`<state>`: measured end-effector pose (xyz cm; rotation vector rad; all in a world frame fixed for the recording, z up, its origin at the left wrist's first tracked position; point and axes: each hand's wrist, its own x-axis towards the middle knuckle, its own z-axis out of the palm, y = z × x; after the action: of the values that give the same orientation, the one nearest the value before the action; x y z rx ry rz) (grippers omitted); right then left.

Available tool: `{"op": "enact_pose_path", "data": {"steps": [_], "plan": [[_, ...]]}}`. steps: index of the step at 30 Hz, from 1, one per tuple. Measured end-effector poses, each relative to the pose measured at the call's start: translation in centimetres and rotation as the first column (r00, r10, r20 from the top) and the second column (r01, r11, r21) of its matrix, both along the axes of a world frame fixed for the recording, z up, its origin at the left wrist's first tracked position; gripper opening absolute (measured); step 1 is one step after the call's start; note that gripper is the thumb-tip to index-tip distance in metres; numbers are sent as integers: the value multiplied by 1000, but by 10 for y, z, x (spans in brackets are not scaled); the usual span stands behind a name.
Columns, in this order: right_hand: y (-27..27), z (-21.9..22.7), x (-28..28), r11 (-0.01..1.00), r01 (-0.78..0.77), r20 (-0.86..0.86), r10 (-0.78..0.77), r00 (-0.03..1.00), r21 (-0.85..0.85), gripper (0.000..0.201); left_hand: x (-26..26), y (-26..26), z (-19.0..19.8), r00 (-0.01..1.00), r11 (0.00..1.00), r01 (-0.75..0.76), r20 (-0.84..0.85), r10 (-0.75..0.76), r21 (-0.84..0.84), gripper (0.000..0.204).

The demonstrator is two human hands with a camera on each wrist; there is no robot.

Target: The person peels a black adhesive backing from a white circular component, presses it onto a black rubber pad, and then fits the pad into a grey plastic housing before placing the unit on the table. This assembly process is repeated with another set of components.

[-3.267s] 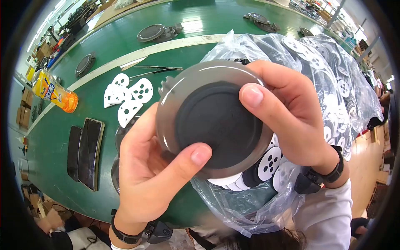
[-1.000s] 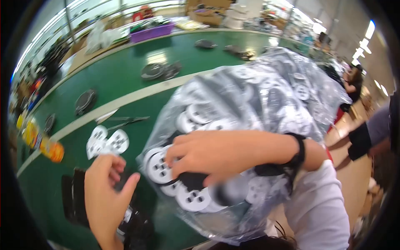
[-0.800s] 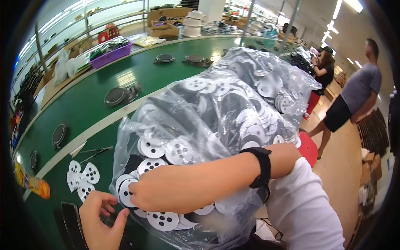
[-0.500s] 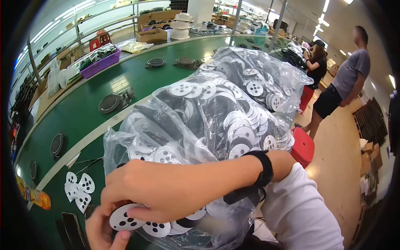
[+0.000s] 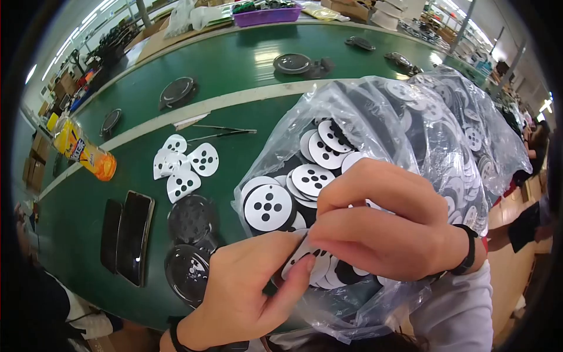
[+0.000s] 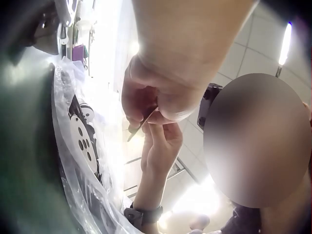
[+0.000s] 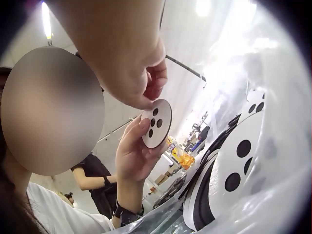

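A thin white disc with black holes (image 7: 158, 127) is pinched between thumb and fingers of the left hand (image 5: 252, 284). Bent over its upper edge, the right hand (image 5: 387, 220) has its fingertips on the disc in the head view. Behind the hands lies an open clear plastic bag (image 5: 375, 111) full of similar discs, some white (image 5: 268, 207) and some dark. Left of the bag, two dark round parts (image 5: 191, 218) rest on the green table. In the left wrist view the held disc (image 6: 142, 124) shows nearly edge-on between both hands.
White perforated pieces (image 5: 183, 183) and tweezers (image 5: 226, 131) lie left of the bag. Farther left are two phones (image 5: 134, 237) and an orange drink bottle (image 5: 85, 149). Dark round parts (image 5: 292, 63) sit beyond the pale strip, with a purple bin (image 5: 267, 16) at the back.
The hands and held disc appear farther right and higher in the head view, which has shifted. Earlier, both hands held a dark round part; later the right hand reached over the bag's discs.
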<state>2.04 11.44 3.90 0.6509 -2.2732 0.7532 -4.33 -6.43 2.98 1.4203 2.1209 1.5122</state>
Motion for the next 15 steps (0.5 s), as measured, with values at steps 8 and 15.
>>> {"op": "enact_pose_path", "data": {"steps": [8, 15], "plan": [[-3, 0, 0, 999, 6, -129, -1, 992, 37, 17, 5, -2, 0, 996, 999, -47, -69, 49, 22, 12], [-9, -1, 0, 1000, -4, -146, 7, 989, 25, 16, 5, -5, -8, 985, 993, -100, -133, 108, 59, 15]]}}
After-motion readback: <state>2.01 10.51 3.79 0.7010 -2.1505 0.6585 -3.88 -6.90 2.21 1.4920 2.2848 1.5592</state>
